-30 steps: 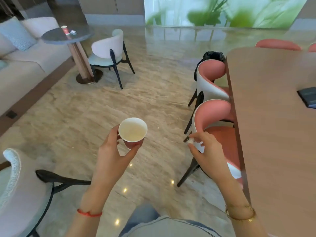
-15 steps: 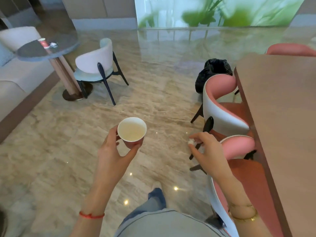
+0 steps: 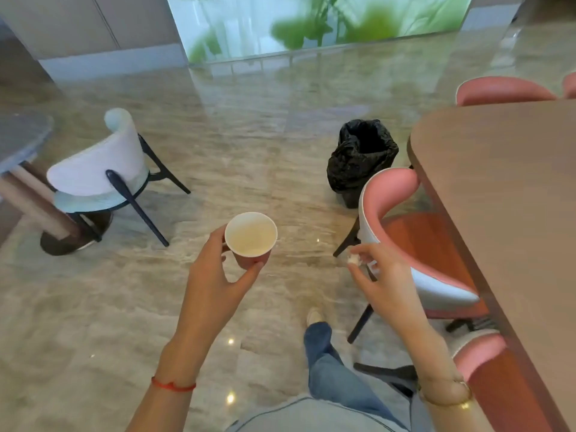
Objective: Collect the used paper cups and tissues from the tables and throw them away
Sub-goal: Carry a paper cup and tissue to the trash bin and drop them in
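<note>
The cup [image 3: 251,236], thin paper with a pink wall and pale inside, is sitting upright in the left hand [image 3: 218,275], whose thumb and fingers are curling round its base, well short of the bin [image 3: 361,157]. The right hand [image 3: 381,275] is pinching a small crumpled white tissue [image 3: 353,259] at its fingertips, nearer the bin.

The tissue is light and barely held, so it is probably the likelier thing to slip or drift wide of the bin's mouth. Whether the cup holds any liquid is unclear; tilting it early could spill dregs on the glossy stone floor [image 3: 249,151].

The bin is lined with wrinkled black plastic, touching a curved pink chair [image 3: 399,213] beside the smooth brown table [image 3: 514,213].
</note>
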The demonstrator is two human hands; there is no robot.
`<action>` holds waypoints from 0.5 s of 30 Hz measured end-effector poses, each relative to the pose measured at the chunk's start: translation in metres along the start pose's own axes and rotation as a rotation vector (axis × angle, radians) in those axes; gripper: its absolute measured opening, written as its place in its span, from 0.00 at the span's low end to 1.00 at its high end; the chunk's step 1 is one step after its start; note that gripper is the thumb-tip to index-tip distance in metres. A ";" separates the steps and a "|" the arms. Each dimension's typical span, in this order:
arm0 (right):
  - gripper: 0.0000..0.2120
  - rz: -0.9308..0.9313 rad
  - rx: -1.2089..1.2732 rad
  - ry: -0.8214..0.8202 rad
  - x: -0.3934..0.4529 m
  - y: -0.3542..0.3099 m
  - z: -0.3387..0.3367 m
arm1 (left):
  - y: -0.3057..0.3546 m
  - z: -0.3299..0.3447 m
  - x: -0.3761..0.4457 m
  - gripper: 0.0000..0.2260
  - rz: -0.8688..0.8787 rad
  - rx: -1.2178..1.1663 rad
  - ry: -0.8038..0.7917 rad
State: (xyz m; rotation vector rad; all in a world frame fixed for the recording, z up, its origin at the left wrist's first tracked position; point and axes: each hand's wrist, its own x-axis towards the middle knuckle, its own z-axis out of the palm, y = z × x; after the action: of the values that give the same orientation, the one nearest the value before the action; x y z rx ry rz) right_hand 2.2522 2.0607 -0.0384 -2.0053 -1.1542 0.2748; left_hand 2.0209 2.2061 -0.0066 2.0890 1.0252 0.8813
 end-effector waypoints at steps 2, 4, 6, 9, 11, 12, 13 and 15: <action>0.10 0.012 -0.006 0.002 0.045 0.012 0.011 | -0.015 0.017 0.045 0.29 0.000 -0.007 -0.013; 0.10 0.007 -0.031 0.011 0.094 0.023 0.020 | -0.026 0.035 0.092 0.28 0.004 -0.015 -0.025; 0.10 0.002 -0.038 0.020 0.147 0.032 0.025 | -0.033 0.052 0.144 0.28 0.020 -0.020 -0.026; 0.10 -0.040 -0.036 0.021 0.236 0.041 0.026 | -0.039 0.074 0.226 0.28 0.027 -0.021 -0.011; 0.10 -0.063 -0.046 0.014 0.295 0.047 0.025 | -0.040 0.088 0.281 0.29 0.035 -0.010 0.005; 0.10 -0.074 -0.051 0.012 0.324 0.050 0.025 | -0.041 0.095 0.308 0.28 0.038 -0.008 0.009; 0.10 -0.083 -0.056 0.014 0.351 0.053 0.025 | -0.043 0.101 0.333 0.28 0.039 -0.010 0.010; 0.10 -0.091 -0.066 0.021 0.400 0.058 0.027 | -0.047 0.113 0.378 0.28 0.034 -0.021 0.008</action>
State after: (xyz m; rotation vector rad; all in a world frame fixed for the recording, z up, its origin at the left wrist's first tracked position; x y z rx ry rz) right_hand 2.4999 2.3807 -0.0232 -2.0018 -1.2521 0.1715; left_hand 2.2687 2.5170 0.0001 2.0927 0.9826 0.9147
